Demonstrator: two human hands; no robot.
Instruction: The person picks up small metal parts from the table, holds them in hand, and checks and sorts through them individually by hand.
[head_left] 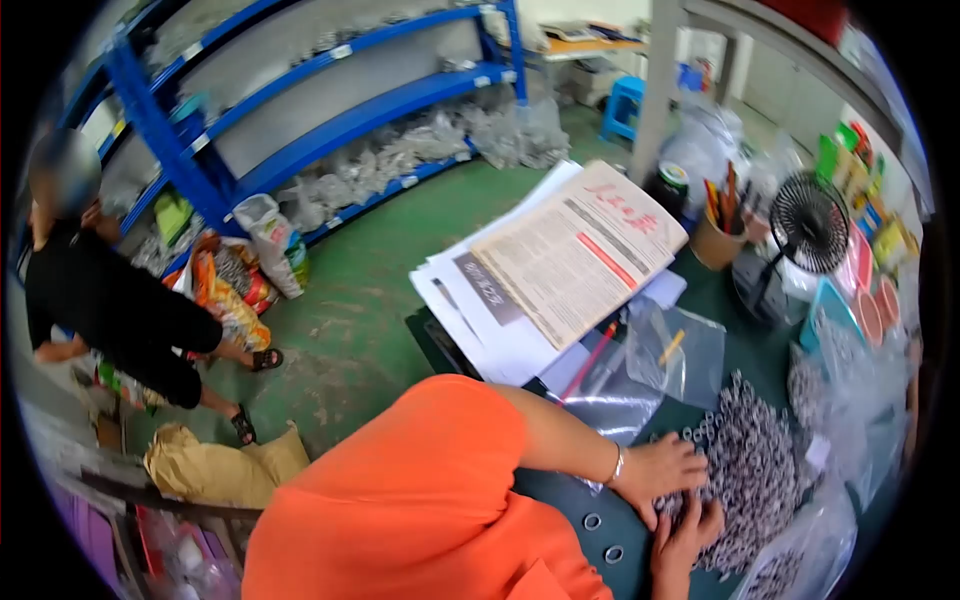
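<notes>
A large heap of small metal rings [750, 470] lies on the dark green tabletop [560, 492]. My left hand [660, 472], with a bracelet at the wrist, rests on the heap's near left edge, fingers spread over the rings. Just below it is my right hand [685, 535], close to the left fingertips, its fingers bent but apart against the edge of the heap. No ring shows clearly in either hand. Two single rings, one ring [592, 521] and a second ring [613, 554], lie apart on the table left of my hands.
Beyond the rings are plastic bags [690, 350], a newspaper [580, 255] on papers, a pen cup [718, 240] and a black fan [808, 222]. A bag of rings [800, 550] lies at lower right. A person [120, 290] stands left, near blue shelves [370, 110].
</notes>
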